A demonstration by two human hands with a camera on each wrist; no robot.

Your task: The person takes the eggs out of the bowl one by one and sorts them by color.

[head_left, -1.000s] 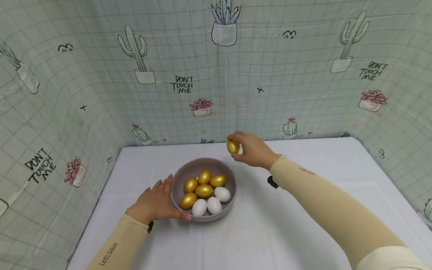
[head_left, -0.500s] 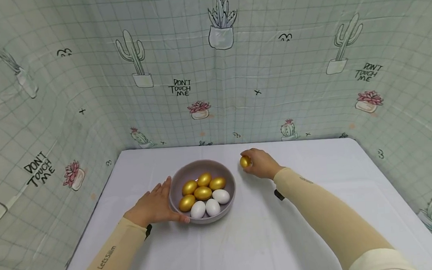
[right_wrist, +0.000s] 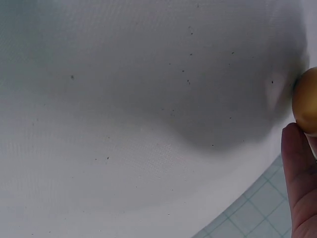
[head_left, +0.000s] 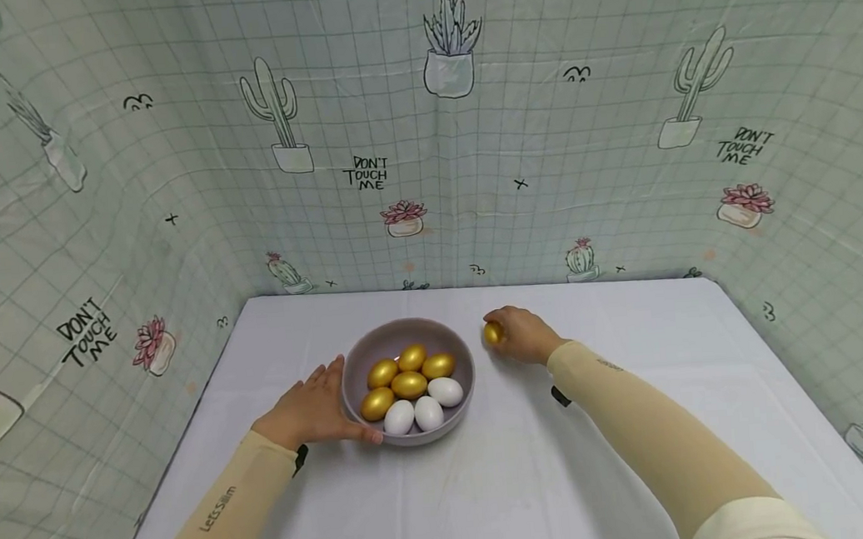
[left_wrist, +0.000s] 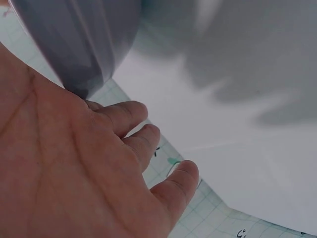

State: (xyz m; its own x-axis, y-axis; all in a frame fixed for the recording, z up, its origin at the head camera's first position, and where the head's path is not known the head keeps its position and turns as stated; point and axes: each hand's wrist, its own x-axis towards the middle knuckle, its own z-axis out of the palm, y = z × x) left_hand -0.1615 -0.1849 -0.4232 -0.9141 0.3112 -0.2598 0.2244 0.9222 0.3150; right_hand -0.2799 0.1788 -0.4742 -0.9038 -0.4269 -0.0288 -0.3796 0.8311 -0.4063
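Observation:
A round mauve bowl (head_left: 464, 395) stands on the table with several golden eggs (head_left: 409, 385) and three white eggs (head_left: 429, 413) inside. My left hand (head_left: 319, 407) rests against the bowl's left side, thumb at the near rim and fingers spread along the outer wall. In the left wrist view the palm and fingers (left_wrist: 131, 116) lie beside the bowl wall (left_wrist: 94, 39). To the right of the bowl my right hand (head_left: 525, 335) holds a golden egg (head_left: 492, 333) in its fingertips, low over the white cloth. The right wrist view shows this egg (right_wrist: 308, 101) at its right edge, with a finger under it.
A white cloth (head_left: 448, 502) covers the table. Hanging fabric (head_left: 468, 150) printed with a grid and potted cacti encloses the back and both sides. Both forearms wear beige sleeves (head_left: 629, 406).
My right hand has come down and slightly right from beyond the bowl's back right edge, bringing the golden egg close to the table. My left hand and the bowl stay in place.

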